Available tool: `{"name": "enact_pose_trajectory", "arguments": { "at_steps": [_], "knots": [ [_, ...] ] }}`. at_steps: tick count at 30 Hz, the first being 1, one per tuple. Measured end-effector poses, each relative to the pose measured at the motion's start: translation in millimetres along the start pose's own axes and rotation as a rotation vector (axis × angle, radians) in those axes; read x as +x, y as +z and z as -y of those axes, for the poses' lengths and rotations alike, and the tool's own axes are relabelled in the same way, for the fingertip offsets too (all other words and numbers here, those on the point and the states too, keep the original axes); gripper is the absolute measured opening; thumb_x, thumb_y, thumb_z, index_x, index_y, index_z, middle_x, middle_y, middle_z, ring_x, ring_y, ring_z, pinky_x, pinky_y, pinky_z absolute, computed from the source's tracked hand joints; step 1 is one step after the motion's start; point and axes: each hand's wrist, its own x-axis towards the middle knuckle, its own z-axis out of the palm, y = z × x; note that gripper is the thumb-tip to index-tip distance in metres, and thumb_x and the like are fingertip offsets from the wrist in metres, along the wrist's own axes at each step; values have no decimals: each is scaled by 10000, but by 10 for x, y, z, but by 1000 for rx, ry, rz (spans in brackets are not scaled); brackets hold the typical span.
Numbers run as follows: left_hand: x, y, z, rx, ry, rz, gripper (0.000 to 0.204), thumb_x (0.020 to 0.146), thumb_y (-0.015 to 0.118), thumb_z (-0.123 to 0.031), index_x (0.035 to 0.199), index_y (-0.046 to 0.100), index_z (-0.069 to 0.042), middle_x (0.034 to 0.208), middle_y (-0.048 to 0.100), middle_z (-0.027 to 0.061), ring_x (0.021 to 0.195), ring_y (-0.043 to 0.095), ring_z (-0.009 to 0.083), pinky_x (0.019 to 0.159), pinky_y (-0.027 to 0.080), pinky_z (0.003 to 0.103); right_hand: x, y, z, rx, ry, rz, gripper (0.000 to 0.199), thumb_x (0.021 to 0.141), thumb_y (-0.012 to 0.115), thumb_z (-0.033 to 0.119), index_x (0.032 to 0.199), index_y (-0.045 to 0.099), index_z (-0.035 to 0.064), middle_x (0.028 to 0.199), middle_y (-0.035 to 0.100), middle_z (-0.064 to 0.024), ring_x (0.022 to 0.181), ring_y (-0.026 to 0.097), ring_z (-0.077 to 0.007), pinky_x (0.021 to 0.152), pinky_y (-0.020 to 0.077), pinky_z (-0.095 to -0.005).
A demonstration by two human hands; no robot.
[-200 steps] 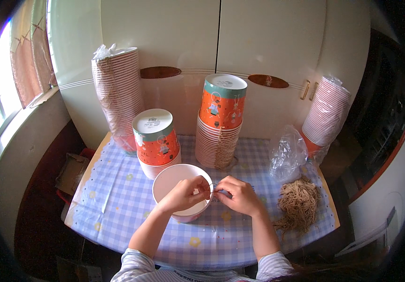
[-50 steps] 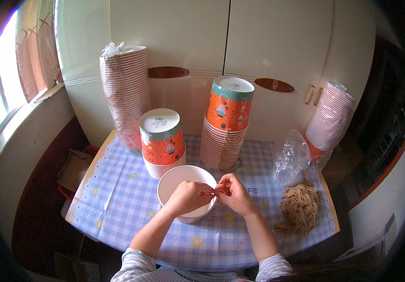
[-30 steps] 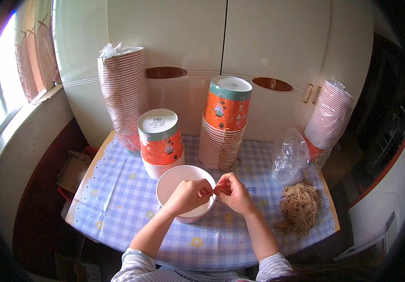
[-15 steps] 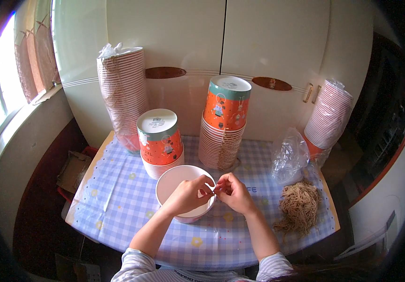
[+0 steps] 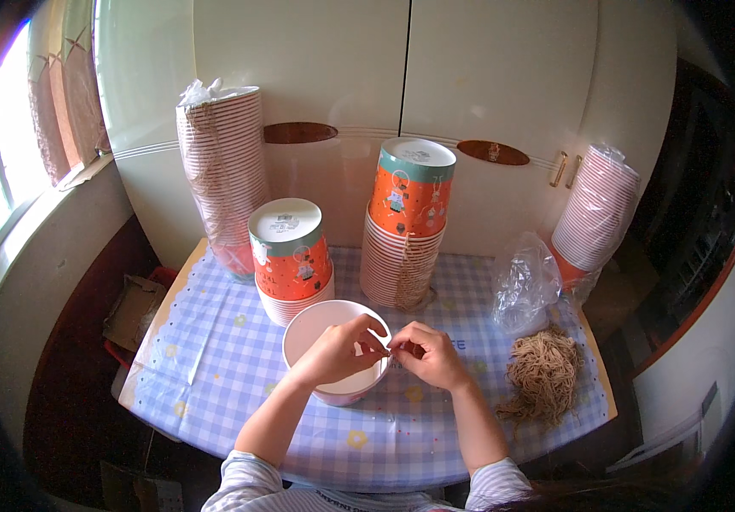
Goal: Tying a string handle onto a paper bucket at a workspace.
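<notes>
- Head view: the white tub (image 5: 302, 337) stands near the middle of the frame on the checked cloth (image 5: 214, 401), mouth up toward the camera, base down, its long axis roughly upright.
- Left hand (image 5: 338, 354) lies over the tub's mouth, pointing right; thumb and fingers curl into a nearly closed pinch at the right rim.
- Right hand (image 5: 434, 358) is just outside that rim, pointing left, its fingertips also drawn into a pinch and meeting the left's closely. What either has hold of is too small to tell.
- Behind the tub, the short stack (image 5: 291, 263) and the taller middle stack (image 5: 408, 222) stand base up, axes near vertical.
- Wrapped stacks rise at upper left (image 5: 224, 171) and upper right (image 5: 594, 209), the latter tilting rightward.
- At right, twine (image 5: 542, 375) lies heaped, strands trailing lower left, below the clear bag (image 5: 525, 286).
</notes>
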Motion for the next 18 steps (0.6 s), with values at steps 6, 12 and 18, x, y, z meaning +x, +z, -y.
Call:
{"name": "enact_pose_trajectory", "arguments": {
  "at_steps": [6, 12, 18],
  "knots": [
    [-17, -15, 8, -4, -4, -4, 294, 740, 636, -71, 1005, 512, -42, 810, 654, 85, 738, 635, 170, 641, 492, 280, 15, -15, 92, -81, 1, 80, 174, 722, 628, -11, 885, 605, 46, 823, 585, -57, 703, 602, -152, 599, 489, -260],
    [6, -2, 13, -14, 1, 8, 294, 743, 639, -83, 1007, 515, -41, 808, 653, 88, 744, 634, 172, 644, 493, 285, 6, 6, -9, -125, -111, 25, 130, 732, 636, 7, 855, 612, 41, 808, 605, -78, 709, 613, -199, 608, 491, -286],
    [10, 45, 116, 125, 71, 38, 186, 741, 640, -118, 904, 604, -36, 788, 651, 100, 726, 635, 202, 639, 494, 307, 17, 29, 0, -122, -93, -41, 93, 736, 641, -14, 819, 614, 16, 795, 612, -76, 699, 607, -168, 585, 490, -264]
  ]
}}
